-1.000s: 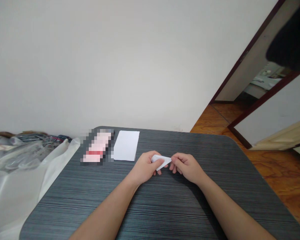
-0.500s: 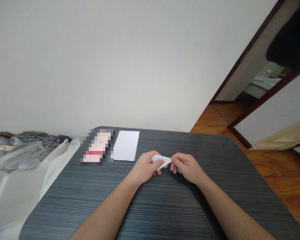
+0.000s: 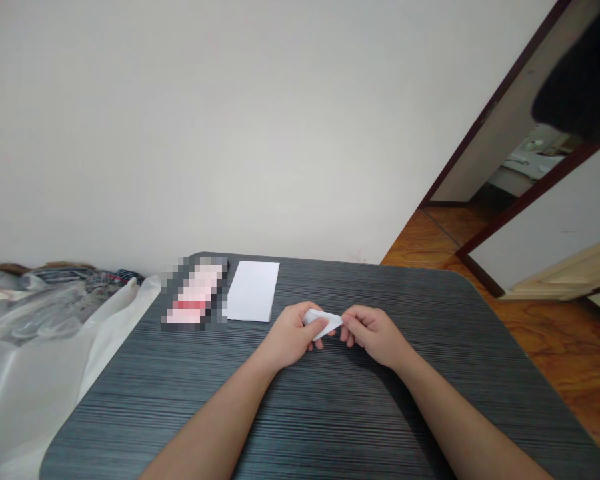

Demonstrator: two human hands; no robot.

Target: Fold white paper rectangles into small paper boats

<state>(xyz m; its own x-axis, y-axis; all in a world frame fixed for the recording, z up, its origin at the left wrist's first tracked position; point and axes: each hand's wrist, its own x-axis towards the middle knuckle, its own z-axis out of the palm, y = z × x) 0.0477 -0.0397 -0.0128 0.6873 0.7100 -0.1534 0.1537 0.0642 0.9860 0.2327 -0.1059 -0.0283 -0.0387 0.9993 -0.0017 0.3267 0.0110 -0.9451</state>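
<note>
The left hand (image 3: 291, 335) and right hand (image 3: 374, 335) pinch a folded white paper (image 3: 323, 319) closed between their fingers, over the grey striped table (image 3: 260, 427); a slackened pinch could let it slip or spring open.

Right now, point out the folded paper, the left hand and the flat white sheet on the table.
the folded white paper (image 3: 323, 319), head view, on its visible middle between the hands
the left hand (image 3: 291, 338), head view, on the back of the hand
the flat white sheet (image 3: 253, 291), head view, on its centre
</note>
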